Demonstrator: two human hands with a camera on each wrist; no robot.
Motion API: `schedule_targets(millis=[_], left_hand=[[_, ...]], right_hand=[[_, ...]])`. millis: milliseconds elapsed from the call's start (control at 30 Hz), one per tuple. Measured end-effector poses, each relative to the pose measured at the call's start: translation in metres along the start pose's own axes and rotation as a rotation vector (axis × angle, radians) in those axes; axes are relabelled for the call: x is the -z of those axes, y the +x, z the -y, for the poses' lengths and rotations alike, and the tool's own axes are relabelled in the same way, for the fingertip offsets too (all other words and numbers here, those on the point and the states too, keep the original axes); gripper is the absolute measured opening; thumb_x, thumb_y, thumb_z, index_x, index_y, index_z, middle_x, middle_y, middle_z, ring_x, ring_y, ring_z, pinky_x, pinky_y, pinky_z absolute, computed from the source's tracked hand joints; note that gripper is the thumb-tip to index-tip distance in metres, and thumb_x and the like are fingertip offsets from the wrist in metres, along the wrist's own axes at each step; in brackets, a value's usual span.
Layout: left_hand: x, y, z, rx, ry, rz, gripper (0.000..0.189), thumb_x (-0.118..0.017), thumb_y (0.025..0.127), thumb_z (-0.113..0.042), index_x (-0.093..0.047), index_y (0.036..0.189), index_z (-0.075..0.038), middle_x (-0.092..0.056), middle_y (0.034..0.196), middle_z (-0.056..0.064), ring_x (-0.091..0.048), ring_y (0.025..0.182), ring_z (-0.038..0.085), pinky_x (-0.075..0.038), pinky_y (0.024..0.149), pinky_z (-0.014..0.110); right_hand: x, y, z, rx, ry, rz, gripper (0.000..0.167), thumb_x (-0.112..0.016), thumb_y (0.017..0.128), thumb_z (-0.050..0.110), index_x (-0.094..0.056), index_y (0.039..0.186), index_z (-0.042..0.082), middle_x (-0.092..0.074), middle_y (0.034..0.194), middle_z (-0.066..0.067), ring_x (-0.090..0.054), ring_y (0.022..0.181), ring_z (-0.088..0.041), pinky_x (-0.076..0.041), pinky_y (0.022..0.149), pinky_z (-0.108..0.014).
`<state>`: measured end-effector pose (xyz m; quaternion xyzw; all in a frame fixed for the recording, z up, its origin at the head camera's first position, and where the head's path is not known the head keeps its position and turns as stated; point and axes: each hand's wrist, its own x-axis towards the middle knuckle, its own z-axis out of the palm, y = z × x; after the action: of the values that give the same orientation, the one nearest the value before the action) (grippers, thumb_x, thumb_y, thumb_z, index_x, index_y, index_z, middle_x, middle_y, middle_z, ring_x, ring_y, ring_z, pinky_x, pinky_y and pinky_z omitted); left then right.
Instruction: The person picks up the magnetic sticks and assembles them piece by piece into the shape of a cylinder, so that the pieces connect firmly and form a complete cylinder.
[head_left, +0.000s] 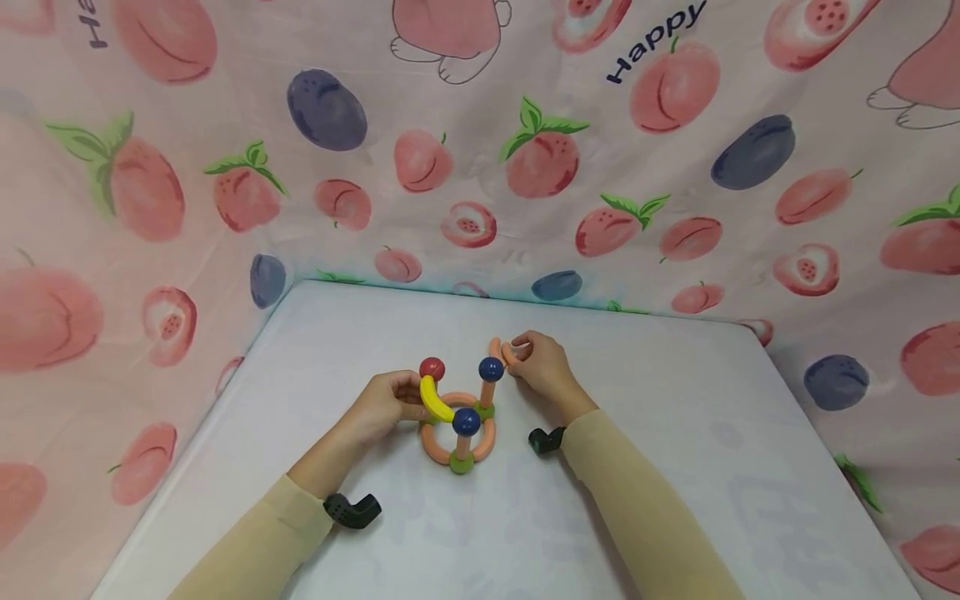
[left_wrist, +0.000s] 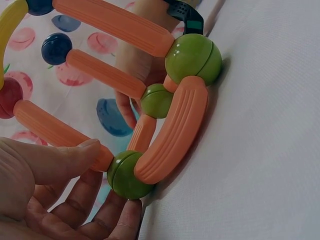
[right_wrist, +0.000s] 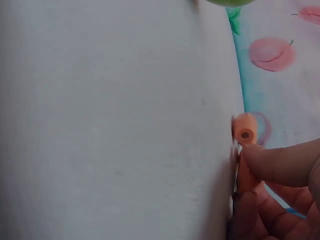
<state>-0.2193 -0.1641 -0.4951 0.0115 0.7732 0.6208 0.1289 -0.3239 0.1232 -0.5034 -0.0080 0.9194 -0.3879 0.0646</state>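
Note:
A ring of orange curved rods (left_wrist: 175, 132) joined by green balls (left_wrist: 194, 60) lies on the table. Straight orange rods rise from it, topped by two blue balls (head_left: 466, 422) and a red ball (head_left: 432, 369). A yellow curved rod (head_left: 433, 400) spans from the red ball to the nearer blue one. At the structure's left, my left hand (head_left: 386, 406) grips the straight orange rod (left_wrist: 55, 125) under the red ball, thumb across its lower end. Behind the structure, my right hand (head_left: 545, 371) pinches a loose orange curved rod (head_left: 509, 354). Another orange curved rod (head_left: 495, 347) lies right beside it.
The structure stands on a white-covered table (head_left: 675, 467). A curtain (head_left: 480, 167) printed with fruit hangs along the table's back and sides. Dark wrist devices (head_left: 352, 511) stick out from both sleeves.

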Motion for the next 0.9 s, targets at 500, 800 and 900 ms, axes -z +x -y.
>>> schedule_targets(millis=[500, 800, 900], left_hand=[[0.0, 0.001, 0.001, 0.013, 0.005, -0.006, 0.029, -0.078, 0.09, 0.011, -0.074, 0.114, -0.005, -0.077, 0.112, 0.011, -0.071, 0.101, 0.022, -0.064, 0.097, 0.032], [0.001, 0.002, 0.002, 0.004, -0.022, 0.009, 0.028, -0.078, 0.09, 0.01, -0.074, 0.113, -0.004, -0.078, 0.111, 0.011, -0.071, 0.099, 0.022, -0.064, 0.094, 0.031], [0.001, 0.002, 0.003, 0.006, -0.03, 0.013, 0.027, -0.078, 0.09, 0.009, -0.074, 0.113, -0.003, -0.078, 0.111, 0.011, -0.071, 0.099, 0.022, -0.064, 0.094, 0.031]], right_hand=[[0.032, -0.009, 0.023, 0.023, 0.309, 0.058, 0.031, -0.069, 0.105, 0.015, -0.07, 0.137, 0.017, -0.07, 0.115, -0.013, -0.073, 0.1, -0.027, -0.066, 0.093, -0.041], [0.038, -0.021, 0.053, 0.106, 0.433, 0.131, 0.029, -0.068, 0.106, 0.013, -0.072, 0.135, 0.018, -0.073, 0.117, -0.015, -0.076, 0.111, -0.036, -0.066, 0.093, -0.035], [0.037, -0.027, 0.062, 0.13, 0.461, 0.176, 0.03, -0.066, 0.107, 0.012, -0.071, 0.136, 0.017, -0.072, 0.121, -0.017, -0.076, 0.114, -0.04, -0.065, 0.094, -0.037]])
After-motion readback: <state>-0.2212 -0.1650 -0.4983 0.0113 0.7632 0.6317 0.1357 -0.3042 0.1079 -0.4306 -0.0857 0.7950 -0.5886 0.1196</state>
